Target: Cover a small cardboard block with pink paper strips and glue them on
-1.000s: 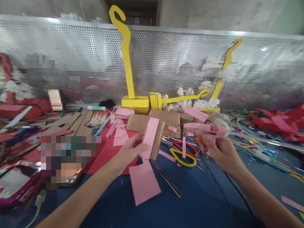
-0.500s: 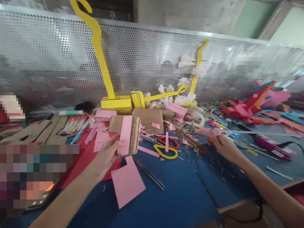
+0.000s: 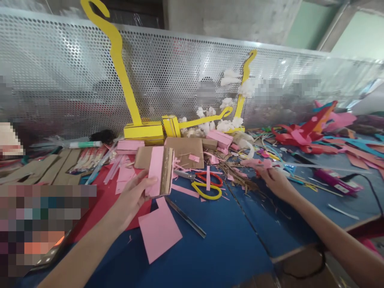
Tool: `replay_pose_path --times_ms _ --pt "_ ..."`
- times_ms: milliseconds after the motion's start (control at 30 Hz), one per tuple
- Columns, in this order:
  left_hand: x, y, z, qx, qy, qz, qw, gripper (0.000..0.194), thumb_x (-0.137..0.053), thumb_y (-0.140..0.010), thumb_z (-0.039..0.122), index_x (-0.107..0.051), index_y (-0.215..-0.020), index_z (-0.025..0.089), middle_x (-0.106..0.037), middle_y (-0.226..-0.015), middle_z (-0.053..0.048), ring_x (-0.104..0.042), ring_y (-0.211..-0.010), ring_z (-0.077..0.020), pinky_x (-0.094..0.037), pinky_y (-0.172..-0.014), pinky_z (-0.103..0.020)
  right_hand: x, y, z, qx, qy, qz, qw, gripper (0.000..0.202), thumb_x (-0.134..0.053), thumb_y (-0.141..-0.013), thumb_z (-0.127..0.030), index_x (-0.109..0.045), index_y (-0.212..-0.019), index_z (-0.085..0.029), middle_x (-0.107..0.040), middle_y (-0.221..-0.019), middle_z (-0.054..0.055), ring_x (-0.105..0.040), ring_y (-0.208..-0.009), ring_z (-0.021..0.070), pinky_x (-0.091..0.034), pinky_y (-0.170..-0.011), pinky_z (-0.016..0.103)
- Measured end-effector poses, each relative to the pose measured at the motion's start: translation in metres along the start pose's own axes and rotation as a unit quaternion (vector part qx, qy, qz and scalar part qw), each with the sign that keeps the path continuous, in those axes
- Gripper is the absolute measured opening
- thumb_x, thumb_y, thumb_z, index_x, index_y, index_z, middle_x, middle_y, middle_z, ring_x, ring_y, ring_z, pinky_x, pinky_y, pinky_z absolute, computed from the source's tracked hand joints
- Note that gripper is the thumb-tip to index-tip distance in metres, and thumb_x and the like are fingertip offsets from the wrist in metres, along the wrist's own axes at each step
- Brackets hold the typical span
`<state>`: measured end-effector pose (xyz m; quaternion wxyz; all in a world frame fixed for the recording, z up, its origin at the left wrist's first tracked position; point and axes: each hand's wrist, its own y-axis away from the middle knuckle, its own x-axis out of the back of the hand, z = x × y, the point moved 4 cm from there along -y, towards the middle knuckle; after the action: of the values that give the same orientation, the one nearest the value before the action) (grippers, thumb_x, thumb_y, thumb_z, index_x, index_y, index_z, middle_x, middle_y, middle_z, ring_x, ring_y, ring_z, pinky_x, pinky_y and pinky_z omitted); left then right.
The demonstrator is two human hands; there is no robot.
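Observation:
My left hand (image 3: 136, 196) is closed on a small cardboard box (image 3: 156, 172) partly covered in pink paper, with a bare brown side showing. To the right, my right hand (image 3: 277, 182) grips what looks like a pink glue gun (image 3: 255, 163), with a long translucent glue stick (image 3: 324, 167) running out behind it. The fingers hide much of its body. Between the hands lie scissors (image 3: 207, 191) with red and yellow handles. A cut pink paper sheet (image 3: 160, 232) and a cutter-like metal blade (image 3: 187, 218) lie below the box.
Yellow cardboard pieces (image 3: 144, 131) with tall curled strips stand along the perforated metal panel (image 3: 168, 72). White fluffy tufts (image 3: 207, 126), paper scraps and twig-like bits clutter the middle. A purple tool (image 3: 336, 182) with a black cord and red paper shapes (image 3: 303, 134) lie right.
The whole view has shifted slightly, so things appear a little further left. Both hands keep their holds, with the box and the glue gun almost unmoved relative to the table.

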<state>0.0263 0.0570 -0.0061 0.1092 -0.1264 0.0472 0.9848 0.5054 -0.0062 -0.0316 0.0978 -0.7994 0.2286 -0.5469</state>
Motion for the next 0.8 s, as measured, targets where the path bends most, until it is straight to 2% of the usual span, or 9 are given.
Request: replay_pose_path --times_ms 133,267,333,500,600,633,700,733,800 --pt "0.000 0.000 0.000 -0.002 0.001 0.010 1.000 0.033 -0.081 -0.077 0.028 -0.075 -0.109 0.022 -0.075 -0.092 0.000 -0.065 -0.071 -0.0111 -0.058 -0.069 -0.020 -0.005 0.002 -0.002 0.021 0.007 0.001 1.000 0.056 -0.034 -0.099 -0.066 -0.056 -0.069 -0.023 -0.067 -0.070 0.010 -0.062 -0.067 0.0242 -0.045 -0.064 0.035" --pt "0.001 0.000 0.000 0.002 -0.002 0.016 1.000 0.038 -0.082 -0.075 0.030 -0.073 -0.111 0.021 -0.075 -0.095 -0.002 -0.068 -0.079 -0.0145 -0.059 -0.070 -0.024 -0.006 0.002 -0.003 0.019 0.029 0.012 0.999 0.050 -0.039 -0.097 -0.064 -0.039 -0.064 -0.027 -0.053 -0.056 0.002 -0.049 -0.053 0.0195 -0.037 -0.055 0.034" --pt "0.003 0.000 0.000 0.002 -0.010 0.019 1.000 0.039 -0.082 -0.074 0.031 -0.073 -0.109 0.020 -0.075 -0.094 -0.003 -0.071 -0.083 -0.0171 -0.059 -0.069 -0.024 -0.004 0.002 -0.005 0.019 0.037 0.013 0.999 0.049 -0.042 -0.096 -0.064 -0.037 -0.064 -0.028 -0.051 -0.055 0.001 -0.047 -0.051 0.0189 -0.035 -0.054 0.034" --pt "0.001 0.001 0.001 0.007 -0.006 0.013 1.000 0.041 -0.081 -0.073 0.032 -0.071 -0.111 0.019 -0.077 -0.101 -0.006 -0.074 -0.096 -0.0231 -0.062 -0.076 -0.030 0.016 0.010 -0.013 0.028 0.036 -0.005 0.999 0.042 -0.047 -0.096 -0.061 -0.051 -0.076 -0.025 -0.065 -0.066 0.008 -0.059 -0.057 0.0223 -0.042 -0.059 0.035" --pt "-0.003 0.002 0.004 0.011 0.012 0.012 1.000 0.045 -0.081 -0.073 0.029 -0.070 -0.115 0.020 -0.078 -0.108 -0.006 -0.074 -0.101 -0.0241 -0.063 -0.079 -0.031 0.032 0.026 -0.012 0.025 0.033 -0.010 0.999 0.032 -0.051 -0.099 -0.053 -0.061 -0.097 -0.023 -0.075 -0.091 0.015 -0.073 -0.080 0.0264 -0.049 -0.073 0.034" --pt "-0.004 0.002 0.004 0.012 0.016 0.011 1.000 0.045 -0.081 -0.073 0.029 -0.069 -0.116 0.020 -0.078 -0.109 -0.006 -0.074 -0.102 -0.0245 -0.064 -0.079 -0.032 0.036 0.034 -0.012 0.015 0.040 0.004 0.999 0.033 -0.051 -0.098 -0.053 -0.061 -0.103 -0.022 -0.075 -0.096 0.017 -0.074 -0.085 0.0291 -0.050 -0.076 0.036" --pt "-0.006 0.003 0.005 0.011 0.022 0.008 1.000 0.044 -0.080 -0.074 0.029 -0.069 -0.117 0.020 -0.078 -0.110 -0.006 -0.074 -0.103 -0.0253 -0.065 -0.078 -0.033 0.042 0.052 -0.017 -0.009 0.067 0.058 0.996 0.039 -0.049 -0.095 -0.057 -0.060 -0.103 -0.020 -0.074 -0.094 0.019 -0.073 -0.086 0.0359 -0.051 -0.075 0.044" --pt "-0.006 0.003 0.006 0.008 0.024 0.009 1.000 0.043 -0.080 -0.075 0.029 -0.069 -0.116 0.020 -0.078 -0.111 -0.006 -0.075 -0.102 -0.0256 -0.065 -0.077 -0.033 0.043 0.063 -0.026 -0.001 0.090 0.100 0.991 0.039 -0.048 -0.095 -0.058 -0.061 -0.101 -0.022 -0.074 -0.092 0.016 -0.073 -0.086 0.0365 -0.052 -0.075 0.045" --pt "-0.007 0.003 0.006 0.000 0.032 0.010 0.999 0.042 -0.079 -0.076 0.029 -0.069 -0.116 0.019 -0.078 -0.113 -0.007 -0.075 -0.099 -0.0261 -0.065 -0.073 -0.033 0.037 0.085 -0.059 0.047 0.090 0.132 0.986 0.031 -0.049 -0.098 -0.050 -0.061 -0.107 -0.023 -0.073 -0.096 0.012 -0.072 -0.088 0.0330 -0.054 -0.077 0.044"
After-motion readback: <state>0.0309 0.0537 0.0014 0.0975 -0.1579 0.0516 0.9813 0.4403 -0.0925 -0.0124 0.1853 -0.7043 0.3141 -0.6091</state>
